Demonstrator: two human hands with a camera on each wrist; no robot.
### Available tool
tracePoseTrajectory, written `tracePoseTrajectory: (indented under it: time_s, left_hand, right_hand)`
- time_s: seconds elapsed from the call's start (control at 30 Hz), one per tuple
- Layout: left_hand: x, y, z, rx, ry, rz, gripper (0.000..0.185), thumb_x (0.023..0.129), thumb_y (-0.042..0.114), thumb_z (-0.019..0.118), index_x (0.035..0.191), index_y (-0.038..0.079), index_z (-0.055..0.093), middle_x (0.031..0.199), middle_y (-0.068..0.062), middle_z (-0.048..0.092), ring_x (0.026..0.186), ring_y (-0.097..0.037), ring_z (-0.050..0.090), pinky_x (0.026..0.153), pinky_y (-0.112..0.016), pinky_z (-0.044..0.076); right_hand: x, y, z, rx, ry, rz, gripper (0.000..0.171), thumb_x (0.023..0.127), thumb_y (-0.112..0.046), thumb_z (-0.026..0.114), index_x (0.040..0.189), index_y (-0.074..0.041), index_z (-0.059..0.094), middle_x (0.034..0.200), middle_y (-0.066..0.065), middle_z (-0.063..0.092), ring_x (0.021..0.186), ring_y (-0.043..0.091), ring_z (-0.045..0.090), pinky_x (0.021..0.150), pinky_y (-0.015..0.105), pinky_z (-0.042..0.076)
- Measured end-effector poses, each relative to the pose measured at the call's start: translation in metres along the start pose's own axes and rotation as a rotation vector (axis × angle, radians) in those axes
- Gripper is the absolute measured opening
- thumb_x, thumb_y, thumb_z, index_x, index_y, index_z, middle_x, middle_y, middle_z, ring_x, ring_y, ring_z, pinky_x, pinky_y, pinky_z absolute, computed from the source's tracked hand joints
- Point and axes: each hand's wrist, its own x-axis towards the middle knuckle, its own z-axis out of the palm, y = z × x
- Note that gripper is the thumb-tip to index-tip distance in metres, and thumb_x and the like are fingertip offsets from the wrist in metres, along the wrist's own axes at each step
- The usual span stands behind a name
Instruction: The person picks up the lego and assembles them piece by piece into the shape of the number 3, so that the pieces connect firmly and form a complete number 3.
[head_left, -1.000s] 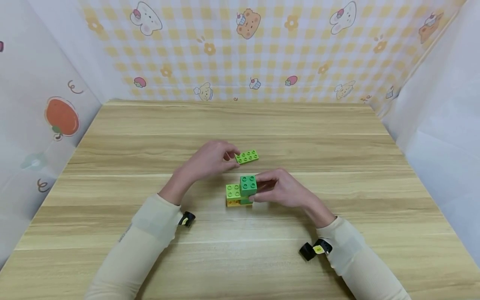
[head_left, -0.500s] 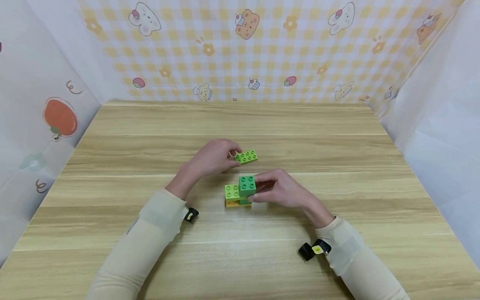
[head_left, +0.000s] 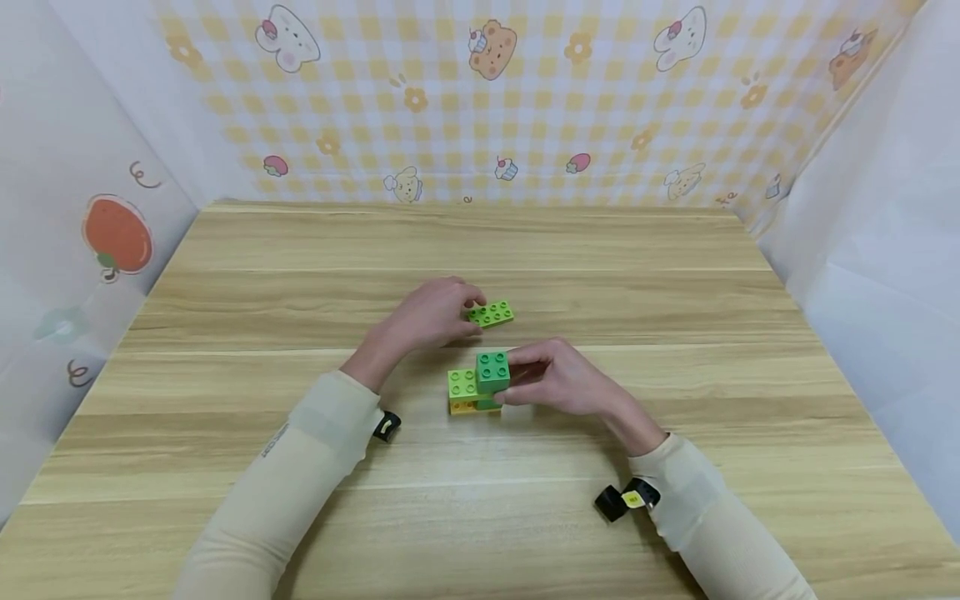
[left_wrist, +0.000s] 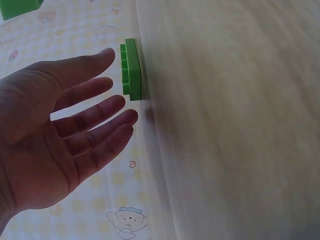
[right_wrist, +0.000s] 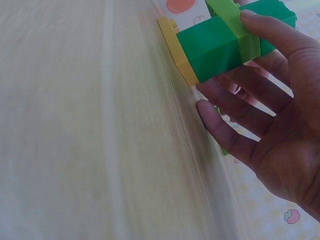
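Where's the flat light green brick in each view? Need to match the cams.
Head: the flat light green brick lies on the table at centre, at the left hand's fingertips.
Left wrist: upper middle, the brick seen edge-on just past the fingertips.
Right wrist: not identifiable; that view shows the block stack that the right hand holds.
Shared landmark: the light wood table.
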Motion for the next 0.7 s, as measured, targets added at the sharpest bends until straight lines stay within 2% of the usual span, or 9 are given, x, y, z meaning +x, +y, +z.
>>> tracePoseTrajectory:
  time_s: [0.7]
  left_hand:
    - [0.013,0.004,0.006,0.032,-0.007,0.015,0.045,0.096,0.027,0.079,0.134,0.006,0.07,0.123,-0.009,0.074,0.106,-0.022,0.063,0.098,-0.041,0.053]
  right_hand:
    - [0.001,0.002,0.0,0.006,0.0,-0.016,0.03,0.089,-0.011,0.085,0.118,-0.006,0.08,0.111,0.007,0.081,0.099,0.021,0.077,0.086,0.032,0.063]
